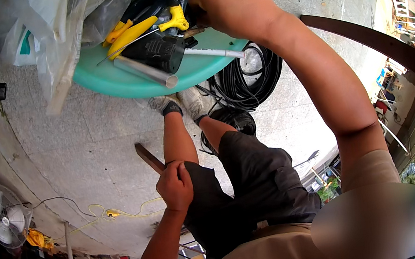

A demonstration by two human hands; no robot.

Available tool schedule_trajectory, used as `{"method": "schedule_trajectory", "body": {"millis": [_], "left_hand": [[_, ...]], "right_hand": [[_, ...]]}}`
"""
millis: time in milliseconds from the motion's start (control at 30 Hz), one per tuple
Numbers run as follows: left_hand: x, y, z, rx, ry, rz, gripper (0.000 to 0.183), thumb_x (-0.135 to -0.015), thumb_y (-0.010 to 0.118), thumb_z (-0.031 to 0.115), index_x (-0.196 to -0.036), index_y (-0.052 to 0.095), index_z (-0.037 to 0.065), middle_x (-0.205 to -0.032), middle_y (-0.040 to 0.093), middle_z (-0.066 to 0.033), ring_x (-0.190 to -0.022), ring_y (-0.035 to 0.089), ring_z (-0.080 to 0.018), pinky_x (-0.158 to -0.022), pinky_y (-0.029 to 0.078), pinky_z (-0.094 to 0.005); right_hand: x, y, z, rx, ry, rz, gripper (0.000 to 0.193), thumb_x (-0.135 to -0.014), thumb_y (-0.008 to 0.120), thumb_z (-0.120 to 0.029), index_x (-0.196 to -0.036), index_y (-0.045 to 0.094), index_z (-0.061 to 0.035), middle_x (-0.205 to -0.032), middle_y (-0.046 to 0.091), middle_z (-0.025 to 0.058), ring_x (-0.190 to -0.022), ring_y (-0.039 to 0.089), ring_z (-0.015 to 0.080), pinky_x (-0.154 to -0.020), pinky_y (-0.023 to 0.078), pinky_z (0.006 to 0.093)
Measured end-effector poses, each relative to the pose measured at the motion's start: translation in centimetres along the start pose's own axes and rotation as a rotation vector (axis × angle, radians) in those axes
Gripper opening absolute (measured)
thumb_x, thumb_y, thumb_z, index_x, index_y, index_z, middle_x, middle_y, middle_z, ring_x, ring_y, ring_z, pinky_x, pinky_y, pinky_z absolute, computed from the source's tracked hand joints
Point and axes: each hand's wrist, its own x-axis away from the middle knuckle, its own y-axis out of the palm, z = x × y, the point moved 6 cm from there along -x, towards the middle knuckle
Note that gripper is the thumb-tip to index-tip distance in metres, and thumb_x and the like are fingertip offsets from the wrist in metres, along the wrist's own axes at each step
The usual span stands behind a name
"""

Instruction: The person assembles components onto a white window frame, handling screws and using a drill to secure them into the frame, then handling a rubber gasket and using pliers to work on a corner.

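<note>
My right hand [237, 5] reaches over the round green table [119, 89], fingers curled down into a pile of dark tools. What they hold, if anything, is hidden behind the hand. Just left of it lies a yellow T-shaped handle [175, 20] with a thin metal shaft. Beside that are a yellow-handled tool [134, 35], a black cylindrical case [156, 53], a clear tube [147, 73] and a white rod [214, 53]. My left hand [176, 187] is closed in a fist on my left knee; nothing sticks out of it.
Clear plastic bags [55, 39] hang over the table's left edge. Coiled black hose [257, 81] lies on the floor under its right side. A fan [5, 217] stands at far left, near a yellow cord [115, 213]. A curved brown bar [367, 39] passes behind my right arm.
</note>
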Motion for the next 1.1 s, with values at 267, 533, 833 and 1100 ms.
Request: {"method": "schedule_trajectory", "body": {"millis": [267, 533, 833, 1100], "left_hand": [[0.0, 0.2, -0.1, 0.002, -0.013, -0.004, 0.008, -0.101, 0.072, 0.014, -0.103, 0.075, 0.007, -0.091, 0.078, -0.015, -0.083, 0.076, -0.0386, -0.074, 0.06, -0.0461], [-0.1, 0.1, 0.1, 0.019, -0.012, -0.001, 0.008, -0.101, 0.072, 0.014, -0.102, 0.075, 0.006, -0.091, 0.077, -0.0161, -0.082, 0.075, -0.0401, -0.073, 0.059, -0.0467], [0.4, 0.4, 0.0, 0.006, -0.011, 0.012, 0.007, -0.103, 0.069, 0.011, -0.104, 0.074, 0.006, -0.095, 0.079, -0.0133, -0.084, 0.077, -0.0362, -0.075, 0.059, -0.0429], [0.5, 0.7, 0.4, 0.042, -0.042, 0.038, 0.007, -0.103, 0.071, 0.01, -0.104, 0.075, 0.005, -0.094, 0.079, -0.0129, -0.082, 0.078, -0.0342, -0.074, 0.06, -0.0415]], "right_hand": [[-0.1, 0.4, -0.2, -0.059, 0.092, -0.063, 0.015, -0.087, 0.072, -0.009, -0.097, 0.083, -0.0084, -0.094, 0.081, 0.0177, -0.091, 0.08, 0.0373, -0.083, 0.065, 0.0455], [-0.6, 1.0, 0.1, -0.036, 0.165, -0.1, 0.014, -0.087, 0.074, -0.012, -0.096, 0.082, -0.005, -0.098, 0.081, 0.0187, -0.094, 0.08, 0.0379, -0.082, 0.066, 0.0471], [-1.2, 0.7, 0.0, -0.042, 0.134, -0.138, 0.015, -0.086, 0.076, -0.013, -0.096, 0.083, -0.0048, -0.098, 0.081, 0.0201, -0.095, 0.08, 0.0391, -0.083, 0.066, 0.0486], [0.3, -0.8, -1.0, 0.161, 0.005, -0.06, 0.016, -0.093, 0.061, -0.007, -0.091, 0.075, -0.0007, -0.085, 0.076, 0.0225, -0.078, 0.076, 0.0401, -0.07, 0.062, 0.0493]]}}
